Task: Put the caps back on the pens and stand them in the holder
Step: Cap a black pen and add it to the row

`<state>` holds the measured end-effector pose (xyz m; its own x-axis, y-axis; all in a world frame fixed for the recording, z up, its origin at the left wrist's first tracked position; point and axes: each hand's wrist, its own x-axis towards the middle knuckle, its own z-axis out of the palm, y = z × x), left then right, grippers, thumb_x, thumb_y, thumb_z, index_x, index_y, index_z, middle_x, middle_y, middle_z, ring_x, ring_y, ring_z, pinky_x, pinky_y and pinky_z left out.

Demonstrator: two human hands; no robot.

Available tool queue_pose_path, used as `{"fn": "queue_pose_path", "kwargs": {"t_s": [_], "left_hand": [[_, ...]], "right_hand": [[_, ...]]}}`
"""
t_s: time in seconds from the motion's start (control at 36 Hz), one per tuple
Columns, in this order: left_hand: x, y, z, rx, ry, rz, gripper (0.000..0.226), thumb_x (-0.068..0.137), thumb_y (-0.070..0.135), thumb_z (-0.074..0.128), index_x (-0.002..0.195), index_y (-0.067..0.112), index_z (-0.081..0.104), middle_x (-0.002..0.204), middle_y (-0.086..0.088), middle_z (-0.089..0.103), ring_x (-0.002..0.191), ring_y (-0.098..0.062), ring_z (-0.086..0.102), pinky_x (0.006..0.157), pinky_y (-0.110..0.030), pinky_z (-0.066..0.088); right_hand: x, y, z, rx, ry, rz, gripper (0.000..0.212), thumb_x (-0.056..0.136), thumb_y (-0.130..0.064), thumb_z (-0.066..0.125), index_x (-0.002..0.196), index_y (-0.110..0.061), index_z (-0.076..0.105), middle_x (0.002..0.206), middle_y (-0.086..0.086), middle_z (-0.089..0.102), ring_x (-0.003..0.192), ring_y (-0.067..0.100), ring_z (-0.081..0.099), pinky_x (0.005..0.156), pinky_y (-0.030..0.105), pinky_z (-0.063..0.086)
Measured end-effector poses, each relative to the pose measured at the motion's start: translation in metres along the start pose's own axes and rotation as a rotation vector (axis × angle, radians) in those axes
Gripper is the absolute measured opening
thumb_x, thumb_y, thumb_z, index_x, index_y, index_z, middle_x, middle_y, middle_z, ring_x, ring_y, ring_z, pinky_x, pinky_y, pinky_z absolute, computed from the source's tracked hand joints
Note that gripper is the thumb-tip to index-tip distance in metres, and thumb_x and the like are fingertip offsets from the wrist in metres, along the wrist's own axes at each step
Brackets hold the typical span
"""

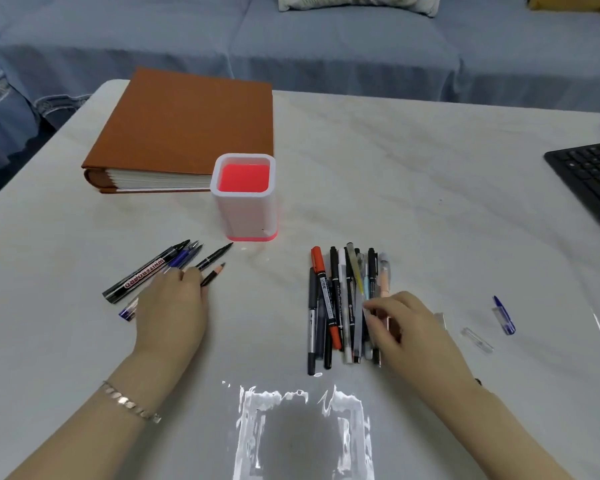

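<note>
Two sets of pens lie on the table (413,174) in front of the upright holder (246,213) — a left group (142,277) and a right bundle (340,299).

The left hand (174,313) has its fingers together, tips on the left group; grip cannot be told.

The right hand (406,327) has bent fingertips (374,306) touching the right bundle — pinch cannot be told.

Loose caps (504,315) lie further right.

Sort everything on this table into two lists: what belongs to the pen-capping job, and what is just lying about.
Job: white square pen holder with pink inside; bare-tipped pens and markers on the left; bundle of pens and markers on the right; blue pen cap; clear pen cap.
Lying about: brown hardcover album; black keyboard.
</note>
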<state>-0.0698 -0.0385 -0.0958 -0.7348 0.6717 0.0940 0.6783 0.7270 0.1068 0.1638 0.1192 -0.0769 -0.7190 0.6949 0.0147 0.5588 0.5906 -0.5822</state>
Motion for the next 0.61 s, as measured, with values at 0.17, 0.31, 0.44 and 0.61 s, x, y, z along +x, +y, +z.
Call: {"fn": "queue_pose_path", "kwargs": {"t_s": [0.17, 0.31, 0.44, 0.61], "left_hand": [[-0.012, 0.028, -0.002, -0.094, -0.081, 0.039, 0.007, 0.075, 0.004, 0.065, 0.071, -0.001, 0.061, 0.063, -0.019, 0.057, 0.062, -0.037, 0.054, 0.052, -0.039, 0.043], [-0.029, 0.060, -0.018, -0.497, -0.097, 0.042, 0.008, 0.090, 0.014, 0.047, 0.090, 0.011, 0.054, 0.088, -0.004, 0.051, 0.079, -0.023, 0.050, 0.067, -0.031, 0.034], [-0.043, 0.079, -0.032, -0.697, -0.182, 0.094, 0.022, 0.092, 0.020, 0.045, 0.081, 0.039, 0.042, 0.090, 0.011, 0.047, 0.075, -0.005, 0.052, 0.065, -0.014, 0.039], [-0.050, 0.087, -0.042, -0.797, -0.261, 0.078, 0.018, 0.091, 0.023, 0.048, 0.082, 0.039, 0.048, 0.080, 0.012, 0.059, 0.071, 0.001, 0.050, 0.063, -0.008, 0.038]], "right_hand": [[-0.007, 0.029, -0.024, -0.072, 0.106, 0.138, 0.016, 0.088, -0.019, 0.053, 0.100, -0.020, 0.063, 0.080, -0.015, 0.048, 0.063, 0.003, 0.050, 0.060, 0.016, 0.035], [-0.006, 0.046, -0.034, -0.180, 0.091, 0.326, 0.023, 0.089, -0.022, 0.049, 0.111, -0.016, 0.055, 0.097, -0.001, 0.054, 0.081, 0.017, 0.051, 0.068, 0.029, 0.040], [-0.003, 0.049, -0.028, -0.254, 0.025, 0.375, 0.025, 0.090, -0.027, 0.047, 0.112, -0.016, 0.052, 0.100, 0.003, 0.060, 0.092, 0.023, 0.057, 0.071, 0.032, 0.047], [0.000, 0.047, -0.029, -0.123, 0.051, 0.373, 0.016, 0.086, -0.023, 0.050, 0.094, -0.015, 0.062, 0.089, 0.000, 0.061, 0.080, 0.017, 0.055, 0.061, 0.025, 0.039]]}}
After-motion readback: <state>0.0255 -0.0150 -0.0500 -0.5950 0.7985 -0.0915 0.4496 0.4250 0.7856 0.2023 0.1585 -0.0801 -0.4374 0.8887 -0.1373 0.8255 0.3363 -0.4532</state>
